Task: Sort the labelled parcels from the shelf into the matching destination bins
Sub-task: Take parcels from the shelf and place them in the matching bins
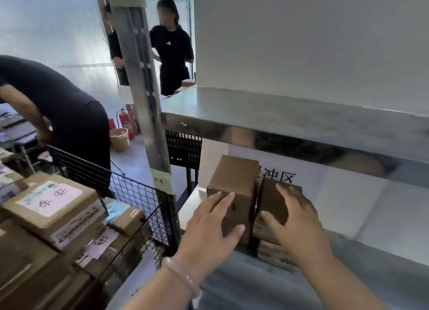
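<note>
I am looking down at my two hands on a lower metal shelf (348,219). My left hand (213,219), with a pale bracelet (183,277) on its wrist, lies against an upright brown cardboard box (234,182). Its grip is spread, fingers straight, with the thumb on the box's front face. My right hand (296,216) rests on a lower brown box (270,200) just to the right, its grip also spread and flat. That box tops a small stack of flat parcels (276,258). Both boxes stand close together before a white sign (306,172) with black characters. To the left, a black wire bin (134,193) holds labelled parcels (53,202). Beyond it a person in dark clothes (69,105) bends over. A second person (171,54) stands farther back, near a red fire extinguisher (125,121).
</note>
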`<state>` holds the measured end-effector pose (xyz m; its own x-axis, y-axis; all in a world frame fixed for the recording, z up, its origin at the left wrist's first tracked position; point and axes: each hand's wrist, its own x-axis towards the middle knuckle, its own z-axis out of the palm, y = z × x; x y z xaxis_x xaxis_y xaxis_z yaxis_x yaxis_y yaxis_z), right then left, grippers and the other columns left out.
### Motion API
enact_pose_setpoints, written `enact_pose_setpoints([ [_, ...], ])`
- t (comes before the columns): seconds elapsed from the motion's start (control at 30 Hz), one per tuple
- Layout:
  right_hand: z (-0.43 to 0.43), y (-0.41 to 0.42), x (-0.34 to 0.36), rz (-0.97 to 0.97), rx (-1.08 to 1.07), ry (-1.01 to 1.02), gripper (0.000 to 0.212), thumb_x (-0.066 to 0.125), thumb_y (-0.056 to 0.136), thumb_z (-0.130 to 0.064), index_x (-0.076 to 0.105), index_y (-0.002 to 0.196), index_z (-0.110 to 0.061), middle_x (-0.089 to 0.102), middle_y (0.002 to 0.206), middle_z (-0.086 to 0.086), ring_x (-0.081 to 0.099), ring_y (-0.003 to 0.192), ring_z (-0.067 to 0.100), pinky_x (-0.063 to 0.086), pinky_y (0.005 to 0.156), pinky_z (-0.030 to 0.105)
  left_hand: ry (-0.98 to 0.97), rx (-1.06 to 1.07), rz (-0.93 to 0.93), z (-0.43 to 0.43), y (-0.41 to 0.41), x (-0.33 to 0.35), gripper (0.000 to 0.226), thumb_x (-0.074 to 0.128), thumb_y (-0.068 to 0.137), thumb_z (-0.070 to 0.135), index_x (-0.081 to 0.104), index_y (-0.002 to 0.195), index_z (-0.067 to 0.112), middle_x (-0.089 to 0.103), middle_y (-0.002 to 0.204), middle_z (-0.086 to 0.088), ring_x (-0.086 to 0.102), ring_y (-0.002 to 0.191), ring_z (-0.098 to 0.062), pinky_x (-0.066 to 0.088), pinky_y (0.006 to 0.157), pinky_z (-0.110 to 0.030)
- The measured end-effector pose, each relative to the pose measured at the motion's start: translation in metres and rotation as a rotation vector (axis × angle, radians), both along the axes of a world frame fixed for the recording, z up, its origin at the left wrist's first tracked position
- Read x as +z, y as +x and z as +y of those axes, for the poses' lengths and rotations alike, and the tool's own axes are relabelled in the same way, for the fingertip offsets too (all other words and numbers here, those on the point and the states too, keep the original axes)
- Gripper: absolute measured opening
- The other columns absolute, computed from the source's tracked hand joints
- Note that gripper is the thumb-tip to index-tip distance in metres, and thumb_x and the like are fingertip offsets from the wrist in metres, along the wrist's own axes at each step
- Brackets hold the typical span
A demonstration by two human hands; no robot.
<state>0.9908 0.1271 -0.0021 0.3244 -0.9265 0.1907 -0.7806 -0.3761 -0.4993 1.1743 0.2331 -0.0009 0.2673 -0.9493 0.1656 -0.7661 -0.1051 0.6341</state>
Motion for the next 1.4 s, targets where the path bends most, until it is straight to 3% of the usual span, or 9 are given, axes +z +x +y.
enact_pose_setpoints([
  [0.13, -0.025, -0.009, -0.011, 0.222, -0.081, 0.233, 0.105, 0.047, 0.067, -0.089, -0.005, 0.149, -0.05, -0.008, 0.163, -0.004, 0.006, 0.149, 0.032, 0.024, 0.117, 0.049, 0.021, -0.035, -0.004, -0.001, -0.013, -0.01, 0.069, 0.056, 0.092, 0.054, 0.023, 0.151, 0.046, 0.02, 0.158, 0.019, 0.013, 0.146, -0.004, 0.02, 0.121, -0.032],
  [0.27, -0.033, -0.012, -0.028, 0.282, -0.011, 0.246, 0.102, 0.055, 0.069, -0.083, 0.0, 0.149, -0.052, -0.013, 0.162, -0.001, 0.022, 0.143, 0.033, 0.035, 0.111, 0.044, 0.066, -0.081, 0.001, 0.003, -0.02, -0.019, 0.068, 0.055, 0.093, 0.055, 0.022, 0.151, 0.047, 0.02, 0.158, 0.02, 0.013, 0.146, -0.005, 0.022, 0.121, -0.034],
  [0.43, -0.034, -0.027, -0.037, 0.19, 0.01, 0.175, 0.091, 0.06, 0.078, -0.071, 0.009, 0.15, -0.051, -0.006, 0.164, -0.001, 0.027, 0.141, 0.03, 0.031, 0.112, 0.039, 0.055, -0.079, 0.01, 0.002, -0.024, -0.023, 0.065, 0.055, 0.094, 0.051, 0.024, 0.151, 0.046, 0.023, 0.155, 0.02, 0.016, 0.142, -0.002, 0.015, 0.101, 0.003],
  [0.63, -0.016, -0.067, -0.031, 0.016, 0.015, -0.008, 0.088, 0.062, 0.072, -0.072, 0.018, 0.147, -0.056, -0.001, 0.162, -0.014, 0.024, 0.144, 0.021, 0.035, 0.11, 0.039, 0.022, -0.103, 0.169, -0.009, -0.044, -0.017, 0.062, 0.057, 0.094, 0.049, 0.03, 0.15, 0.044, 0.029, 0.149, 0.022, 0.033, 0.137, -0.003, 0.039, 0.112, -0.033],
  [0.87, 0.019, -0.084, -0.015, -0.132, 0.206, -0.42, 0.087, 0.084, 0.061, -0.048, 0.051, 0.139, -0.029, 0.035, 0.153, -0.003, 0.044, 0.132, 0.025, 0.044, 0.103, 0.043, 0.03, -0.043, 0.819, -0.038, -0.094, -0.007, 0.063, 0.064, 0.085, 0.052, 0.04, 0.143, 0.047, 0.063, 0.124, 0.021, 0.059, 0.115, 0.003, 0.048, 0.105, -0.032],
  [1.0, 0.024, -0.098, -0.006, -0.366, 0.313, -0.362, 0.082, 0.068, 0.075, -0.06, 0.038, 0.145, -0.031, 0.034, 0.153, -0.006, 0.031, 0.141, 0.007, 0.027, 0.113, 0.019, -0.014, 0.098, 1.102, -0.034, -0.106, -0.021, 0.066, 0.073, 0.085, 0.037, 0.042, 0.142, 0.046, 0.058, 0.134, 0.007, 0.056, 0.123, -0.017, 0.048, 0.104, -0.047],
  [1.13, 0.02, -0.114, 0.002, -0.814, 0.21, -0.05, 0.059, 0.056, 0.084, -0.06, 0.039, 0.139, -0.05, 0.039, 0.147, -0.026, 0.036, 0.137, -0.001, 0.038, 0.104, 0.019, -0.037, 0.057, 1.473, -0.032, -0.126, -0.024, 0.053, 0.071, 0.081, 0.024, 0.057, 0.123, 0.054, 0.071, 0.12, 0.004, 0.069, 0.107, -0.026, 0.059, 0.08, -0.044],
  [1.23, 0.015, -0.122, 0.004, -0.931, 0.251, 0.319, 0.059, 0.073, 0.073, -0.059, 0.044, 0.125, -0.062, 0.05, 0.13, -0.036, 0.048, 0.118, -0.014, 0.045, 0.085, 0.007, -0.097, 0.1, 1.5, -0.034, -0.143, -0.026, 0.052, 0.065, 0.088, 0.016, 0.057, 0.124, 0.052, 0.069, 0.123, 0.005, 0.068, 0.11, -0.025, 0.059, 0.081, -0.046],
  [1.4, 0.015, -0.13, -0.005, -0.682, 0.248, 0.197, 0.08, 0.083, 0.067, -0.043, 0.035, 0.127, -0.064, 0.049, 0.125, -0.038, 0.051, 0.113, -0.014, 0.048, 0.079, 0.007, -0.049, 0.1, 1.224, -0.025, -0.144, -0.031, 0.054, 0.08, 0.075, 0.05, 0.06, 0.125, 0.048, 0.07, 0.119, 0.009, 0.066, 0.112, -0.018, 0.054, 0.098, -0.045],
])
